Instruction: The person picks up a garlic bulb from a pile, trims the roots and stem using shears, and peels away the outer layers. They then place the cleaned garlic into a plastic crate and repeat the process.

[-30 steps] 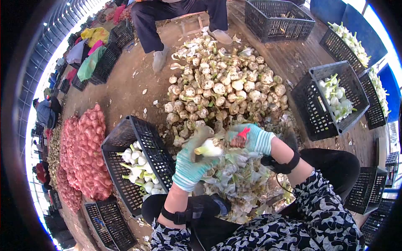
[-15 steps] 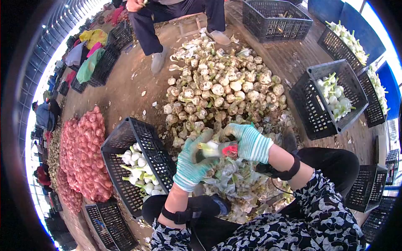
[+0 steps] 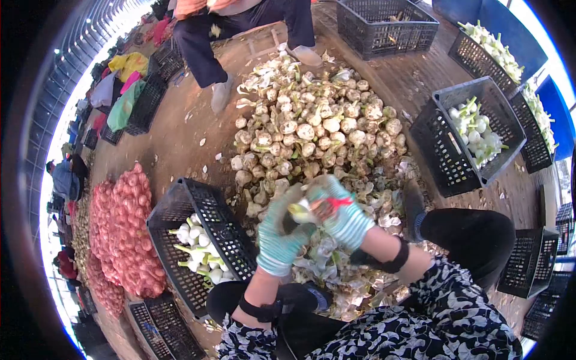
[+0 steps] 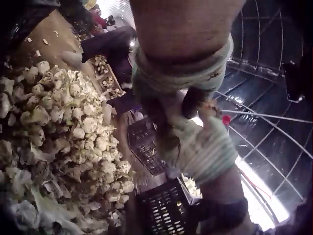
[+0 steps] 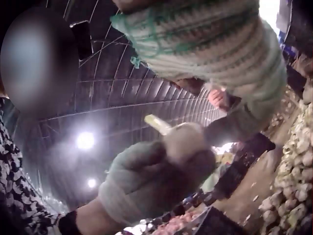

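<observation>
Clock here: centred on the hands, 12 straight out from the worker. Garlic bulb (image 3: pixel 304 212) is up in the air over the litter, between both gloves, green-white stem (image 5: pixel 157 124) pointing out on the left-hand side.

Left hand (image 3: pixel 281 234): clenched round the bulb, thumb and fingers on it. Right hand (image 3: pixel 345 222): fingers bent over at the bulb's other side, blurred. Can't tell if it pinches the bulb or grips something of its own. Red strip (image 3: pixel 341 201) shows at its fingers; can't tell what it is.

Looks like cleaning the outer skin. To do it well, my take:
- Left grip firm, not crushing; bare bulb is likely slick.
- Leave the stem clear of the palm, else it may snap.
- Right fingers work short strokes away from the left thumb. If the red bit is an edge, that matters more.
- Turn the bulb in the left hand rather than twisting both wrists.
- Let waste fall on the loose skins (image 3: pixel 336 264), 5 o'clock.

Dirty pile (image 3: pixel 324 126) at 12, easy reach. Black crate (image 3: pixel 225 231) with white bulbs (image 3: pixel 198 234) at 8 to 9, nearer than the 2 o'clock crate (image 3: pixel 441 144). Set bulbs down, don't toss: could bruise.
</observation>
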`<state>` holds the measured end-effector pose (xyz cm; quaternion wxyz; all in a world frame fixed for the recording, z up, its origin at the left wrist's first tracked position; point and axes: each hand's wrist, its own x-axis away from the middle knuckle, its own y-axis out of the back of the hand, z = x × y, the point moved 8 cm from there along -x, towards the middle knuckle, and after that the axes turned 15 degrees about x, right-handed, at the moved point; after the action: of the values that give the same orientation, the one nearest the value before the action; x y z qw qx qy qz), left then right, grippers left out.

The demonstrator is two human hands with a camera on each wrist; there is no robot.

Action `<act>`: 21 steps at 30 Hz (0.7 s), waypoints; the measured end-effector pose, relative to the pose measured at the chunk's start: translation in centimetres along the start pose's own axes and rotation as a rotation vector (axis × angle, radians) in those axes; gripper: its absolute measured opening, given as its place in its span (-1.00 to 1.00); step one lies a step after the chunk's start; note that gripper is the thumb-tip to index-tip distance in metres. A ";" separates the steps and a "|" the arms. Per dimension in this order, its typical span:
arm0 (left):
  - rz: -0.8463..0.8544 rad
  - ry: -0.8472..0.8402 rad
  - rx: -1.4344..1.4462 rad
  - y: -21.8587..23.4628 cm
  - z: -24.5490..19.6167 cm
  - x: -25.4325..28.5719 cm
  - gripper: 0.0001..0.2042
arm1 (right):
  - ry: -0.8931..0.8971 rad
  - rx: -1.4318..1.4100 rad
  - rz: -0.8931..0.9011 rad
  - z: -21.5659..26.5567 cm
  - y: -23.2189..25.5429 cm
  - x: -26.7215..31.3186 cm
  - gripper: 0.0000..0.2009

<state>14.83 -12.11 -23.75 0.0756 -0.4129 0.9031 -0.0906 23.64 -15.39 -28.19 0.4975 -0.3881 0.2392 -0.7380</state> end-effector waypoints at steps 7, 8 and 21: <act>0.139 -0.048 -0.211 -2.5 -0.3 0.2 -0.42 | -0.012 0.625 -0.246 0.2 4.1 -1.7 -0.77; 0.147 -0.048 -0.209 -2.7 -0.1 0.1 -0.42 | -0.008 0.623 -0.253 0.5 4.7 -1.5 -0.77; -0.101 0.147 0.393 -1.1 2.8 -0.8 -0.41 | 0.593 1.264 -0.012 5.2 0.0 3.9 -0.75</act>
<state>16.70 -12.52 -26.18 0.0840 -0.4274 0.8493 -0.2983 27.01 -18.80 -23.83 0.5373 0.1925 -0.1126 -0.8134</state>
